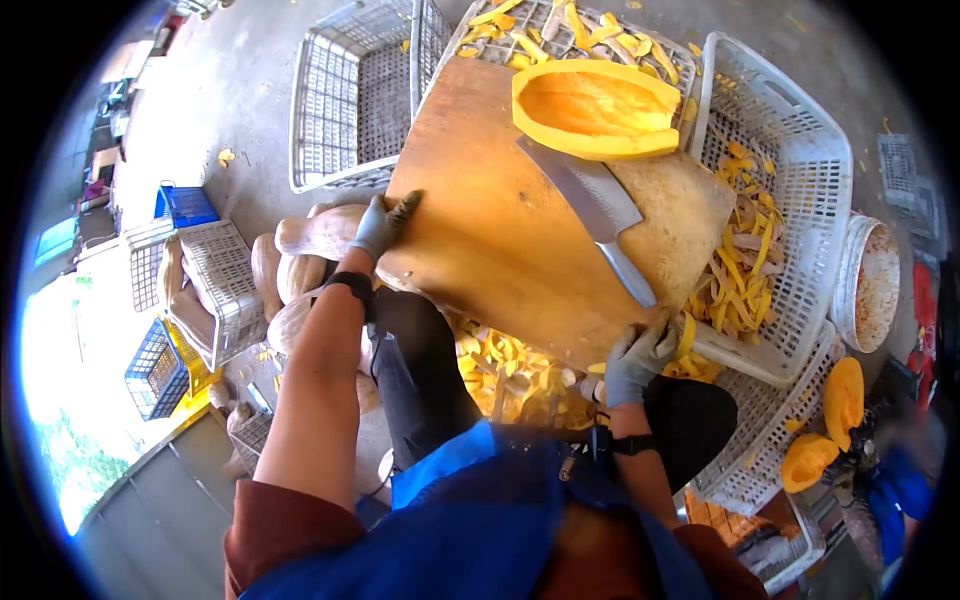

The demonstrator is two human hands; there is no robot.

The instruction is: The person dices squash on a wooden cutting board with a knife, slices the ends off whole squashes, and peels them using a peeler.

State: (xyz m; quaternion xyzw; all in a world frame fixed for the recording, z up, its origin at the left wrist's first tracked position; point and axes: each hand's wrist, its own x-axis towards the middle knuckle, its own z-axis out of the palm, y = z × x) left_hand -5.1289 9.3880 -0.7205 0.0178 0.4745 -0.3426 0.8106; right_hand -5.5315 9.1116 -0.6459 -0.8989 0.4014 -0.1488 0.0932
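Blue apron [430, 545] closest, at the near side. Left: pale squash [315, 235] just beyond the gloved left hand [380, 228], whose fingers lie over the left edge of the wooden board [465, 190]. On the board: knife [588, 190] lying flat, handle toward the near right; hollowed pumpkin half [600, 140] at the far right, cut face up. Both loose, so best kept level; a tilt could slide the blade. Right hand [640, 362], also gloved, at the near right edge, close to the handle. Hands well apart, a sound spread for steadying; how firmly either grips underneath, cannot tell. Fingers best kept to the rim, off the blade. Far right: crate [812, 190] of peelings; worth avoiding knocks against it.
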